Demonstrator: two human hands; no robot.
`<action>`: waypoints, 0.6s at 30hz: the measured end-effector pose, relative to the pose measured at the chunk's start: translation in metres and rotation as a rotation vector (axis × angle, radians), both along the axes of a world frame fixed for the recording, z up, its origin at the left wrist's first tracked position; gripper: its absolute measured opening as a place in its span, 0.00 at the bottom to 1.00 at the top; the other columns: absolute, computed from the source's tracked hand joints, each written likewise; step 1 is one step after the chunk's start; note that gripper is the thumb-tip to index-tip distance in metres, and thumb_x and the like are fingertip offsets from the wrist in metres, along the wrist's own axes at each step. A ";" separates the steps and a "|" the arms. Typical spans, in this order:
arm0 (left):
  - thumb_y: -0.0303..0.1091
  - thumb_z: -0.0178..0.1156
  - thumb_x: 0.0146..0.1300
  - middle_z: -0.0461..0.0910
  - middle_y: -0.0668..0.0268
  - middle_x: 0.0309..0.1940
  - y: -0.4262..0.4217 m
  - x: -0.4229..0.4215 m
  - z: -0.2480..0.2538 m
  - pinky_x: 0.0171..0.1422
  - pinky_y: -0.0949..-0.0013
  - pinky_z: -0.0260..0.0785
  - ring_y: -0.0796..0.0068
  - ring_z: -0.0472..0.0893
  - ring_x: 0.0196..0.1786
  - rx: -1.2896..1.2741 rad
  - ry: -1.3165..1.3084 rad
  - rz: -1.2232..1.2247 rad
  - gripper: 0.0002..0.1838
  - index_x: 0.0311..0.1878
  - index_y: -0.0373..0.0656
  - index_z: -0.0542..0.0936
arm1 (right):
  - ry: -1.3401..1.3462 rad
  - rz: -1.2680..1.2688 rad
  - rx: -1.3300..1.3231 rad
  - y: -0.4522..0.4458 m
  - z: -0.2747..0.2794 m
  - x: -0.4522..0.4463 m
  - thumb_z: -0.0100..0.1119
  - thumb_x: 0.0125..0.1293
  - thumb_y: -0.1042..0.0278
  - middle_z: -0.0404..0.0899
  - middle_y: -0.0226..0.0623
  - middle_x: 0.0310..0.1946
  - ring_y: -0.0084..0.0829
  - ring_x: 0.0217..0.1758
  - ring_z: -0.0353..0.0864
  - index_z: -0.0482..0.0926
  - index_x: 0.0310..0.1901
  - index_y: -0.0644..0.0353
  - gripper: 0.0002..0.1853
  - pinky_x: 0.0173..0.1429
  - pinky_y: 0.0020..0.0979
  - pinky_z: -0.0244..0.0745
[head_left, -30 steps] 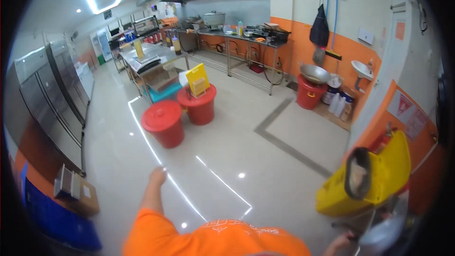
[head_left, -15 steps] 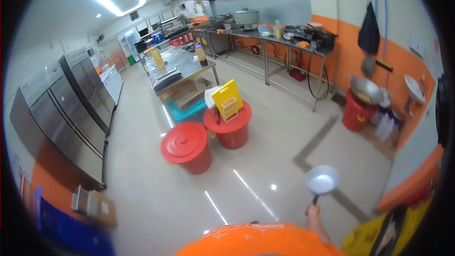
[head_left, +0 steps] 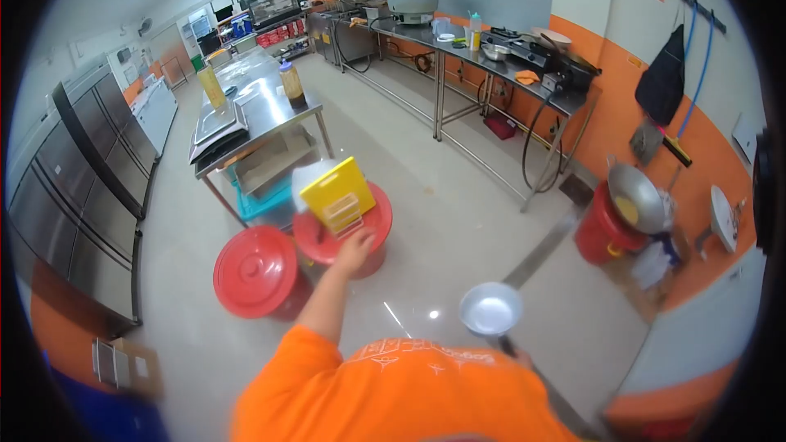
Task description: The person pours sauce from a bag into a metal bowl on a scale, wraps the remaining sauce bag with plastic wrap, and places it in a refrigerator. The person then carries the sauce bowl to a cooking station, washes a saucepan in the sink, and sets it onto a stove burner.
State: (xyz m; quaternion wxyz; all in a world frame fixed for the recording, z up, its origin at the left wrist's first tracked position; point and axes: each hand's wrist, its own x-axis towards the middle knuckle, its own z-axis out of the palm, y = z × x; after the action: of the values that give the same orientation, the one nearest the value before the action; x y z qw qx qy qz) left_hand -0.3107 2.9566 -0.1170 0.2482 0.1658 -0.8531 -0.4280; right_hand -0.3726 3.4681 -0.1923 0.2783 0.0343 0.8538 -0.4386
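My right hand (head_left: 521, 355) is closed around the dark handle of a small frying pan (head_left: 491, 308), held low over the floor with its pale inside facing up. My left hand (head_left: 355, 250) is stretched forward beside a wire rack (head_left: 342, 214) on a red lidded bin (head_left: 377, 221). Its fingers are small and blurred, so whether they touch the rack does not show. A yellow cutting board (head_left: 337, 188) stands tilted in that rack, with a white board (head_left: 308, 178) behind it.
Another red lidded bin (head_left: 255, 272) stands to the left. Beyond is a steel table (head_left: 260, 98) with squeeze bottles and a scale. A stove counter (head_left: 442, 41) runs along the back. At right, a wok (head_left: 637, 199) rests on a red bucket (head_left: 604, 225). Steel refrigerators (head_left: 98, 196) line the left.
My left arm has come into view and reached out to the rack on the bin. The view has moved closer to the counters and turned right. The frying pan stays in my right hand.
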 end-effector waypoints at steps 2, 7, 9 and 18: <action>0.41 0.51 0.60 0.75 0.53 0.48 -0.047 0.019 -0.081 0.53 0.62 0.66 0.56 0.75 0.49 -0.201 -0.506 0.140 0.21 0.53 0.38 0.70 | -0.046 0.081 0.065 -0.035 -0.028 -0.061 0.64 0.50 0.64 0.73 0.35 0.14 0.24 0.13 0.73 0.73 0.29 0.65 0.13 0.15 0.26 0.65; 0.38 0.47 0.58 0.72 0.56 0.53 -0.059 0.181 -0.141 0.59 0.59 0.63 0.58 0.70 0.57 -0.069 -1.442 0.324 0.18 0.51 0.46 0.75 | -0.068 0.259 -0.008 -0.164 -0.032 -0.200 0.64 0.50 0.60 0.73 0.36 0.13 0.25 0.14 0.74 0.74 0.27 0.65 0.15 0.17 0.27 0.66; 0.40 0.46 0.59 0.71 0.56 0.54 -0.054 0.191 -0.129 0.61 0.60 0.61 0.58 0.69 0.58 0.134 -1.548 0.424 0.19 0.52 0.46 0.74 | -0.033 0.330 -0.012 -0.222 -0.010 -0.252 0.64 0.51 0.60 0.73 0.36 0.13 0.25 0.14 0.73 0.74 0.28 0.65 0.15 0.17 0.27 0.66; 0.49 0.44 0.62 0.66 0.54 0.59 -0.187 -0.151 -0.221 0.66 0.61 0.54 0.59 0.64 0.62 0.264 -1.371 -0.008 0.25 0.57 0.43 0.70 | -0.024 0.498 -0.151 -0.395 0.043 -0.472 0.60 0.56 0.56 0.71 0.32 0.15 0.22 0.16 0.70 0.75 0.31 0.65 0.17 0.21 0.26 0.64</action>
State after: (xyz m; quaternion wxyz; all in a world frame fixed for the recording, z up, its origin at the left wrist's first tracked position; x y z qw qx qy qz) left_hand -0.4615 2.7700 -0.3385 -0.3698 0.4243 -0.7587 -0.3280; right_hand -0.8441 3.0734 -0.1497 0.3895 -0.1926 0.7974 -0.4187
